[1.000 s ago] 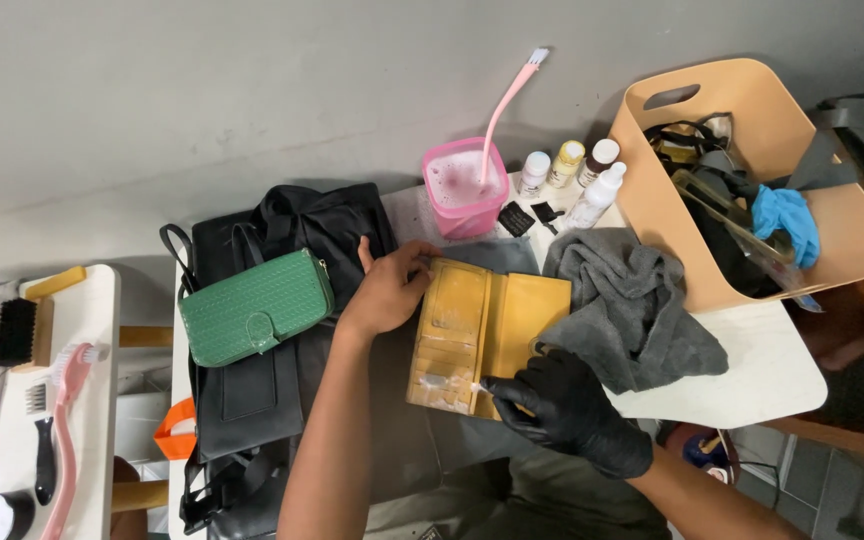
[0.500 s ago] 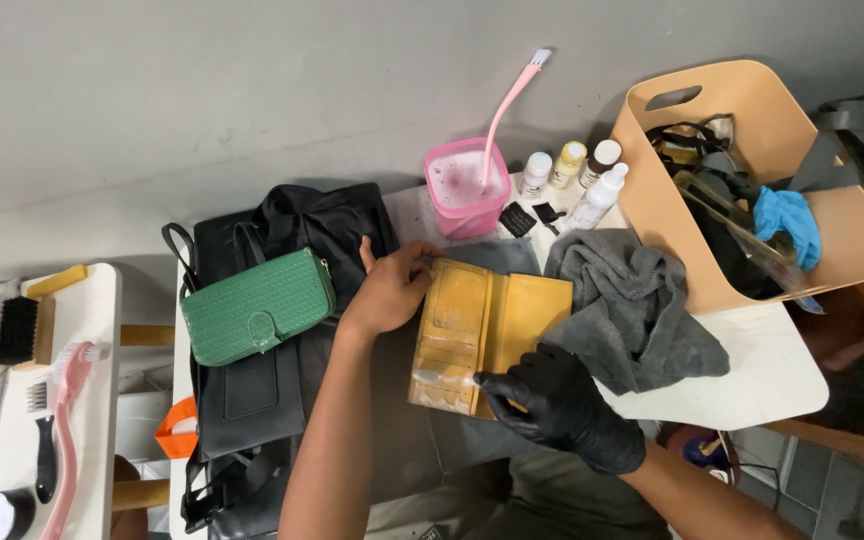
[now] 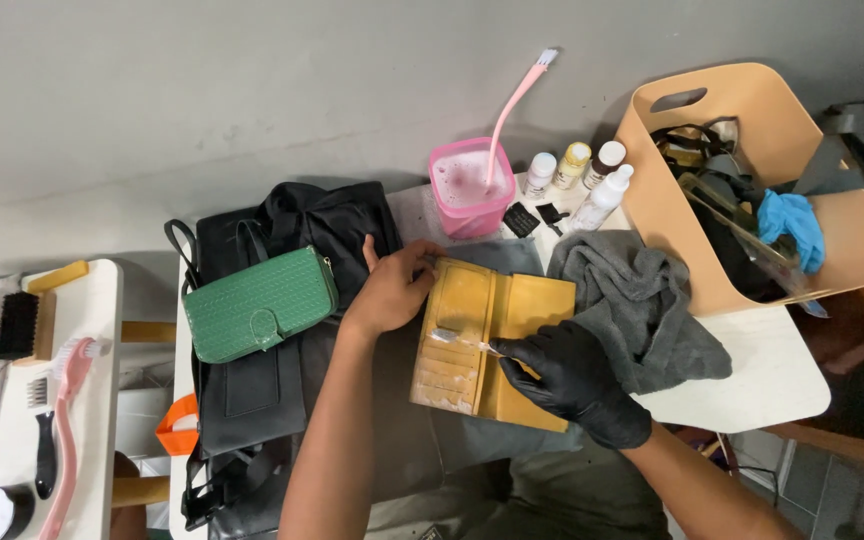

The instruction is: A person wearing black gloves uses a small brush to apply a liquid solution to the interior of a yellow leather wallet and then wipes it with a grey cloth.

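Grey wall behind, white bench (image 3: pixel 752 370) below, crowded with things. Lying open at the middle of the bench, a yellow wallet (image 3: pixel 492 340), its card slots facing up and looking wet or foamy. Pressing down on the wallet's upper left corner, bare left hand (image 3: pixel 392 290), fingers spread flat, probably for keeping it from sliding. Pinching a small brush (image 3: pixel 462 342) closed between fingertips, right hand (image 3: pixel 577 380) in black glove, bristle end touching the card slots. Waiting just beside the wallet on the right, grey towel (image 3: pixel 642 300), close for wiping. Standing behind it, pink cup (image 3: pixel 467 185) with foamy liquid and a pink brush inside, near small bottles (image 3: pixel 577 170). Resting on a black bag (image 3: pixel 292 230) at the left, green wallet (image 3: pixel 257 305). Sitting at the far right, tan bin (image 3: pixel 672 200).
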